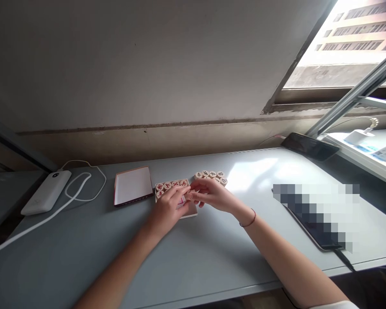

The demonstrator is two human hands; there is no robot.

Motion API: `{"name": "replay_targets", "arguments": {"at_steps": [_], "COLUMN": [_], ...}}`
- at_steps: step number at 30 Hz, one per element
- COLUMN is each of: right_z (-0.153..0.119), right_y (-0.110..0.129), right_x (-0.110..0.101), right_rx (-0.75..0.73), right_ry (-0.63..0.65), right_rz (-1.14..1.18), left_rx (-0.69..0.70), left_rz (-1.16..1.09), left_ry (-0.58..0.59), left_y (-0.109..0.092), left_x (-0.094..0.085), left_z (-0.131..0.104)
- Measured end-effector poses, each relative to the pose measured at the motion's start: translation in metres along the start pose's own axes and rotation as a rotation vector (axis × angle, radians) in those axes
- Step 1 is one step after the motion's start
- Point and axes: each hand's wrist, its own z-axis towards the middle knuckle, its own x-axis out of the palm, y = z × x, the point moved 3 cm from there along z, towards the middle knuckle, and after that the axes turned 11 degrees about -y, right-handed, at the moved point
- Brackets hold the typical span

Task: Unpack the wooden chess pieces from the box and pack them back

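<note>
A small open box (189, 214) of round Chinese chess pieces (167, 185) with red characters sits mid-desk. Over it lies my left hand (170, 202), its fingers stretched across the pieces and its thumb apart; a white-and-pink patch shows between them. From the right, my right hand (212, 195) meets the left fingertips above the box, its thumb and fingers pinched together. Whatever is in that pinch is mostly hidden. Just behind the right hand, more chess pieces (212, 174) with black characters stand in rows, partly covered by it.
A shallow box lid (133, 186) lies left of the box. Farther left are a white power bank (46, 193) and its white cable (73, 195). To the right lie a dark tablet-like device (315, 223), partly blurred out, and a black phone (309, 146) by the shelf frame.
</note>
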Motion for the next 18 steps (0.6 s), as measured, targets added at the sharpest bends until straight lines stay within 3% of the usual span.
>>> {"name": "replay_targets", "arguments": {"at_steps": [5,8,13,18], "right_z": [-0.002,-0.003,-0.006,-0.011], "right_y": [0.002,0.001,0.0,0.0], "right_x": [-0.029,-0.035,-0.018,0.007], "right_rx": [0.041,0.003,-0.198,-0.404], "right_ry": [-0.181,-0.241,-0.251,-0.272], "right_rz": [0.016,-0.039,-0.291,-0.547], "left_rx": [0.014,0.069,0.088,0.078], "left_rz": [0.172,0.29,0.394,0.401], "left_ry": [0.059,0.089,0.087,0.074], "left_y": [0.0,-0.001,0.002,0.005], "left_x": [0.002,0.006,0.011,0.0], "left_z": [0.006,0.009,0.007,0.005]}}
